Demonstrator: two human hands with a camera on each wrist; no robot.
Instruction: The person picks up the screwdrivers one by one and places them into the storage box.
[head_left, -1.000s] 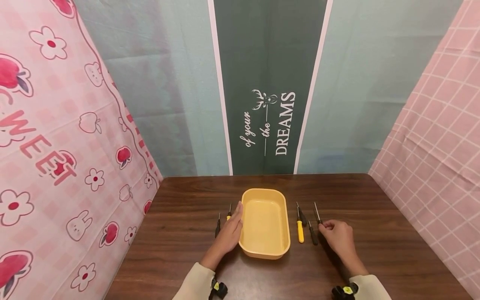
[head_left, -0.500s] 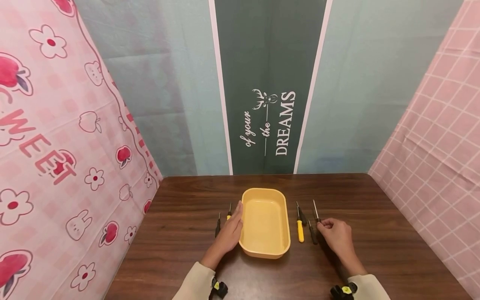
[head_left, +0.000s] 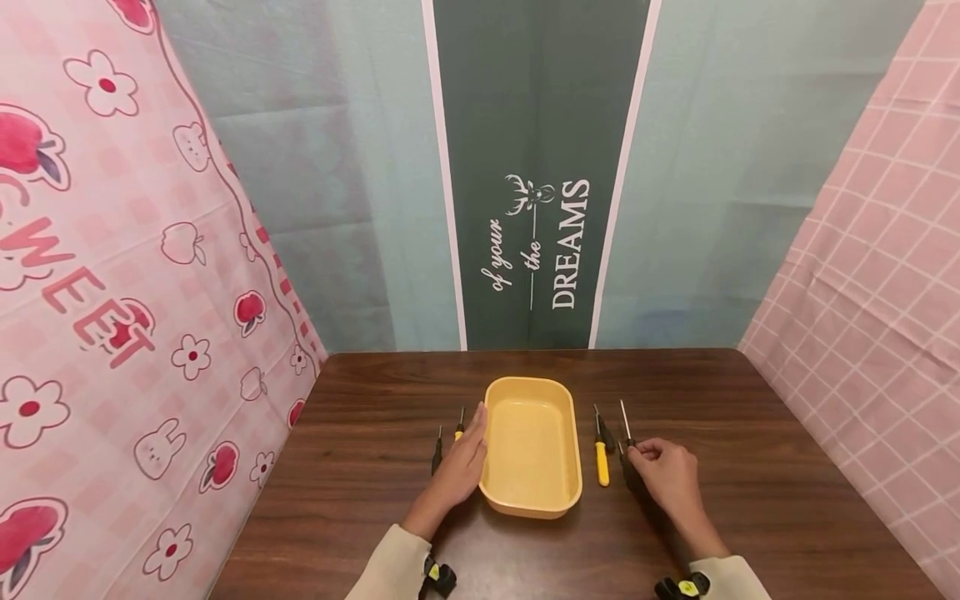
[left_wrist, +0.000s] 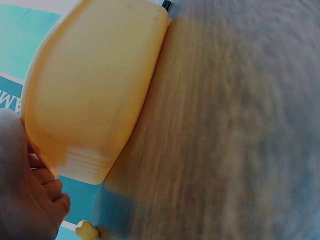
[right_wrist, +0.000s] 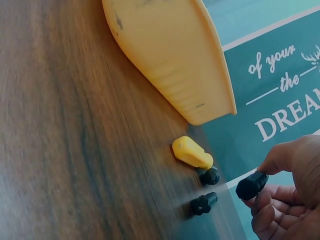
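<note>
Since a second ago, our right hand (head_left: pixel 667 475) has lifted a black-handled screwdriver (head_left: pixel 628 442) off the table (head_left: pixel 787 467) and carried it slightly leftward, pinched between thumb and curled fingers. Our left hand (head_left: pixel 461 467) lies flat and relaxed against the yellow tray (head_left: pixel 531 500) (its left wall). Between tray and right hand lie a yellow-handled screwdriver (head_left: pixel 601 462) and two black ones.

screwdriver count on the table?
6 visible. Two left of the tray: black, yellow by the left hand. Four right: yellow, black, black, one in the right hand.
</note>
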